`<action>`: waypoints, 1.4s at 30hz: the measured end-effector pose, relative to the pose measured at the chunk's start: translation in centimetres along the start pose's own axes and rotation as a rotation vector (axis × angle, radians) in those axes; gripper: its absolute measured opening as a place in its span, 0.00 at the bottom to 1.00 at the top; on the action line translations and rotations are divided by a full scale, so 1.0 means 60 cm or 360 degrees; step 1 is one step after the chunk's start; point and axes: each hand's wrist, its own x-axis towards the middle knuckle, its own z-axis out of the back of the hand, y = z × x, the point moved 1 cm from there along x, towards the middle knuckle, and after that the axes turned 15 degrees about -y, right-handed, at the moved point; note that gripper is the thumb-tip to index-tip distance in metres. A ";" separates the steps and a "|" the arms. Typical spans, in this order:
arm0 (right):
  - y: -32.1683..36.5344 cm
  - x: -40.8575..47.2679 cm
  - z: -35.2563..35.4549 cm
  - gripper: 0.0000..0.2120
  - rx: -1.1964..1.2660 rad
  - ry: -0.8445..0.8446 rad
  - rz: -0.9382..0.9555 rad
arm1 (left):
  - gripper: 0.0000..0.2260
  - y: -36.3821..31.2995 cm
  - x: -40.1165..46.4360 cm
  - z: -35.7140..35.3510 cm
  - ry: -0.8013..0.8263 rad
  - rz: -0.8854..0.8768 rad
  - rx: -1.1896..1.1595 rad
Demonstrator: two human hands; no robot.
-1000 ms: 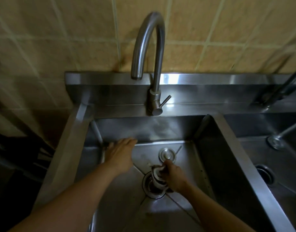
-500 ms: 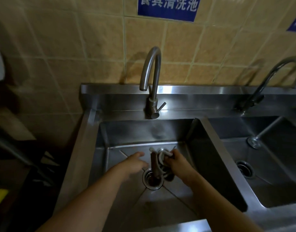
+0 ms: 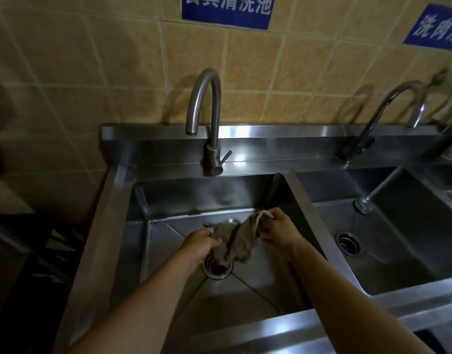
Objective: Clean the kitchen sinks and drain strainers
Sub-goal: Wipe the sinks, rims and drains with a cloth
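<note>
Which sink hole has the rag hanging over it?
The left sink's drain, under the cloth both hands hold. The right drain is uncovered.

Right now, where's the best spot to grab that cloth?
Grab the cloth by its two ends, coming from above. It hangs stretched over the drain, and the left hand and right hand already hold those ends; the middle sags loose.

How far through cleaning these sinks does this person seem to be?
Early, by the look of it. Nothing clearly looks finished. In hand: the left hand and right hand hold a grey cloth stretched above the drain of the left sink. Left: the right sink, whose drain strainer sits untouched in place.
</note>
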 end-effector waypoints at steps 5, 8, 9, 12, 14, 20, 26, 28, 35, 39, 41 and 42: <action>0.029 0.013 0.019 0.04 0.0313 0.0059 -0.0224 | 0.07 -0.003 0.002 -0.023 -0.0113 -0.0028 0.0094; 0.059 0.021 0.019 0.04 0.0306 0.0128 -0.0176 | 0.06 -0.010 0.002 -0.024 -0.0158 -0.0074 0.0178; 0.072 0.021 0.021 0.04 0.0287 0.0167 -0.0154 | 0.06 -0.012 0.002 -0.023 -0.0168 -0.0101 0.0212; 0.108 0.022 0.021 0.10 0.0165 0.0297 -0.0058 | 0.23 -0.017 0.003 -0.018 -0.0128 -0.0176 0.0288; 0.131 0.018 0.024 0.11 0.0123 0.0358 -0.0012 | 0.31 -0.025 -0.003 -0.016 0.0005 -0.0226 0.0320; 0.180 0.005 0.029 0.09 0.0148 0.0546 0.0044 | 0.30 -0.065 -0.016 -0.038 0.0089 -0.0532 0.0210; 0.185 0.004 0.025 0.09 0.0355 0.0637 0.0012 | 0.07 -0.081 -0.024 -0.069 -0.0114 -0.0436 0.0123; 0.171 0.013 0.032 0.09 0.0436 0.0482 -0.0029 | 0.06 -0.084 -0.028 -0.064 -0.0146 -0.0335 0.0015; 0.071 0.052 0.063 0.11 0.0089 0.0036 -0.0223 | 0.11 -0.101 -0.048 -0.028 0.0110 0.0093 -0.0491; 0.022 0.045 0.042 0.11 -0.0384 0.0095 0.0028 | 0.18 -0.115 -0.055 -0.035 0.0195 0.0149 -0.0852; 0.013 0.043 0.041 0.16 -0.0544 0.0011 0.0279 | 0.21 -0.118 -0.054 -0.036 0.0253 0.0153 -0.0915; 0.015 0.043 0.045 0.19 -0.0479 0.0008 0.0366 | 0.21 -0.118 -0.053 -0.036 0.0265 0.0151 -0.0914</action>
